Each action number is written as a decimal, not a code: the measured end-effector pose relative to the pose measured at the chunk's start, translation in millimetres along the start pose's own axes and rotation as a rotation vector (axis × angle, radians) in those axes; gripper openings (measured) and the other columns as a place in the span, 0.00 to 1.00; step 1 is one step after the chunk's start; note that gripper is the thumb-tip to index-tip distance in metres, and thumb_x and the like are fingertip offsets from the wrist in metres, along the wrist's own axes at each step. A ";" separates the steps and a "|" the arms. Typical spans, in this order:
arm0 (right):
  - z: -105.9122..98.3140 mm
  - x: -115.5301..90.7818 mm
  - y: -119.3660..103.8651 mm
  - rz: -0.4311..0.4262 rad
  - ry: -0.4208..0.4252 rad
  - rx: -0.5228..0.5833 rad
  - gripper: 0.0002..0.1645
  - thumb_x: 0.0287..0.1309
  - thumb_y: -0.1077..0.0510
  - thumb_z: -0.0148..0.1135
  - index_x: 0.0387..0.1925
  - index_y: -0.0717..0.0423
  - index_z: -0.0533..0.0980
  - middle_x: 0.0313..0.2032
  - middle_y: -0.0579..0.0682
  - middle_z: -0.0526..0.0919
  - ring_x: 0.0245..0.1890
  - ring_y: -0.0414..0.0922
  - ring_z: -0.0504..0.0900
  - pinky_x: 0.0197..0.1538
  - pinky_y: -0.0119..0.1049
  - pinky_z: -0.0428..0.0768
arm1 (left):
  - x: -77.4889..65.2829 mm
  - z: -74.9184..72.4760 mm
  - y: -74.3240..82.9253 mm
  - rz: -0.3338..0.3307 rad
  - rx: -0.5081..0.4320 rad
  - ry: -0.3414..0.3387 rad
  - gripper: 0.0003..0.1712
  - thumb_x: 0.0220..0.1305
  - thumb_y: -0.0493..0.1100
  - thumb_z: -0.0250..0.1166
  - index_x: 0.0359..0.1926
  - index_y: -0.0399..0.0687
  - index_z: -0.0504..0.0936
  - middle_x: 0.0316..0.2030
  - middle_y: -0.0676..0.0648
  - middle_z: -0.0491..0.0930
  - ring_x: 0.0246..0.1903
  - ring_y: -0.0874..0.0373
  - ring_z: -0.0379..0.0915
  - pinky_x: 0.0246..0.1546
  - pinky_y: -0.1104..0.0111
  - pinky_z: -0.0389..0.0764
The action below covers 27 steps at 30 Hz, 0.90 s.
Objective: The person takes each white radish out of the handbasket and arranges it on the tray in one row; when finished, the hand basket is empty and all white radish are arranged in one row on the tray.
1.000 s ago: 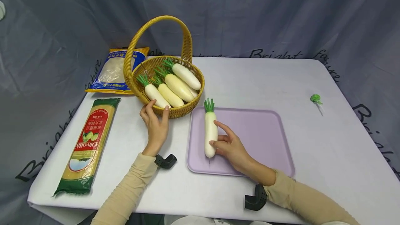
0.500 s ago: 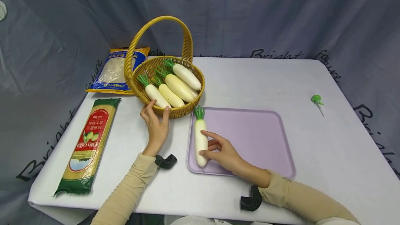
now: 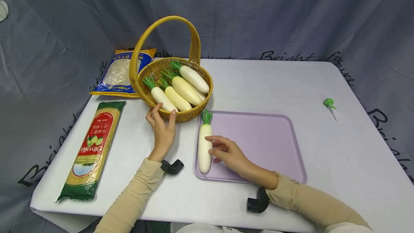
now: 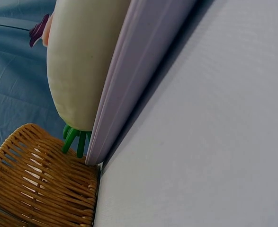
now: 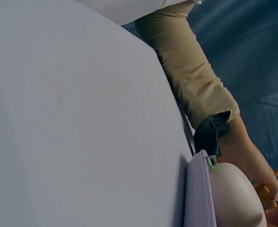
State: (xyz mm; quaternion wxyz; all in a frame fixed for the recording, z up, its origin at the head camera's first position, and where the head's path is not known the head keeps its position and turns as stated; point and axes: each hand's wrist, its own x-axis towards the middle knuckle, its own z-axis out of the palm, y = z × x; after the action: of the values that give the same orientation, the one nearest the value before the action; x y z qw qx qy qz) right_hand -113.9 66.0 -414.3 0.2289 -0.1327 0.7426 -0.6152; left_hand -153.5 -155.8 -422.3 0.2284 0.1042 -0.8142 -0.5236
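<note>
A white radish (image 3: pixel 205 150) with green leaf stalks lies lengthwise along the left side of a lilac tray (image 3: pixel 258 146). My right hand (image 3: pixel 231 155) is at its right side, fingers loosely extended, the index fingertip over the radish and the thumb tip at its edge. In the left wrist view, the radish (image 4: pixel 84 61) sits against the tray rim (image 4: pixel 143 52). My left hand (image 3: pixel 163 134) rests on the near rim of a wicker basket (image 3: pixel 184 117), index finger and thumb spread apart. Inside the basket are several white and pale yellow radishes (image 3: pixel 185 91).
Behind the basket's left side lies a blue and yellow bag (image 3: pixel 118 73). A long pasta packet (image 3: pixel 92 150) is on the left of the white table (image 3: pixel 258 85). Far right lies a green lollipop (image 3: pixel 329 103). The basket's tall handle (image 3: pixel 173 18) arches above it.
The radish has moved left and a little nearer, to the tray's left edge. My right hand has moved left with it, and its grip has loosened. My left hand has stayed at the basket.
</note>
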 end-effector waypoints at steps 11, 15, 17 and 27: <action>-10.9 13.4 -9.2 0.064 0.058 -0.023 0.12 0.57 0.61 0.53 0.43 0.60 0.75 0.43 0.57 0.77 0.35 0.45 0.77 0.38 0.37 0.77 | -0.1 -1.4 0.2 0.000 -0.003 -0.003 0.28 0.63 0.53 0.54 0.60 0.52 0.56 0.57 0.38 0.46 0.61 0.46 0.48 0.62 0.55 0.54; -19.6 20.9 -16.5 0.037 0.053 0.032 0.13 0.58 0.61 0.52 0.43 0.64 0.73 0.40 0.55 0.78 0.35 0.44 0.78 0.39 0.39 0.78 | -0.2 -1.8 0.4 0.004 -0.006 -0.009 0.28 0.63 0.54 0.53 0.60 0.52 0.56 0.57 0.38 0.46 0.61 0.47 0.48 0.62 0.55 0.54; -24.2 24.5 -20.7 0.007 0.049 0.063 0.13 0.59 0.62 0.52 0.43 0.66 0.72 0.38 0.54 0.79 0.35 0.43 0.79 0.40 0.39 0.78 | -0.2 -1.8 0.0 0.007 -0.005 -0.012 0.28 0.64 0.54 0.53 0.60 0.52 0.56 0.56 0.38 0.46 0.61 0.47 0.48 0.62 0.54 0.54; -47.6 36.6 -40.8 -0.065 0.098 0.175 0.10 0.62 0.61 0.47 0.42 0.63 0.70 0.36 0.50 0.76 0.36 0.41 0.78 0.41 0.37 0.78 | 0.4 -1.4 -1.8 0.010 0.009 -0.009 0.28 0.63 0.54 0.53 0.60 0.52 0.56 0.56 0.38 0.47 0.60 0.46 0.50 0.61 0.55 0.55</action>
State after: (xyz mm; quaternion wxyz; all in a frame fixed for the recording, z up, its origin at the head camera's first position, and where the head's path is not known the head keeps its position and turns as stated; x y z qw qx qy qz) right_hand -172.8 80.6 -374.3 0.1829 -0.1058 0.6916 -0.6907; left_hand -153.3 -157.9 -423.4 0.2267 0.0988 -0.8180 -0.5193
